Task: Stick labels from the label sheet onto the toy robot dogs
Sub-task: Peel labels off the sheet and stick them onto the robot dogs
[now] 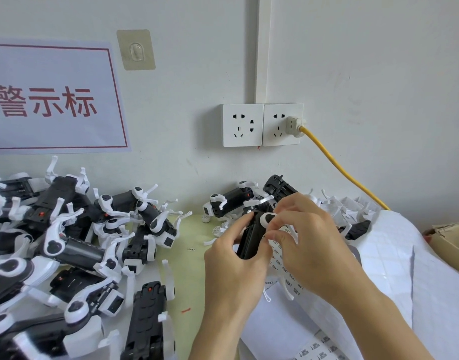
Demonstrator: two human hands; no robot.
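Observation:
A black-and-white toy robot dog [251, 239] is held up above the table's middle. My left hand [233, 261] grips its black body from the left and below. My right hand [309, 242] curls over its right side, fingertips pinching at the white hip joint. Under my hands lies the label sheet [280, 268], a white strip with small printed labels; more of its labels show at the bottom edge [324, 346]. One loose label [191, 248] lies on the yellow-green table [189, 276].
A heap of several robot dogs [75, 245] fills the left side. More dogs [233, 201] lie at the back by the wall. White foam wrap [394, 255] and a cardboard box [451, 245] are on the right. A yellow cable [337, 165] runs from the wall socket [262, 124].

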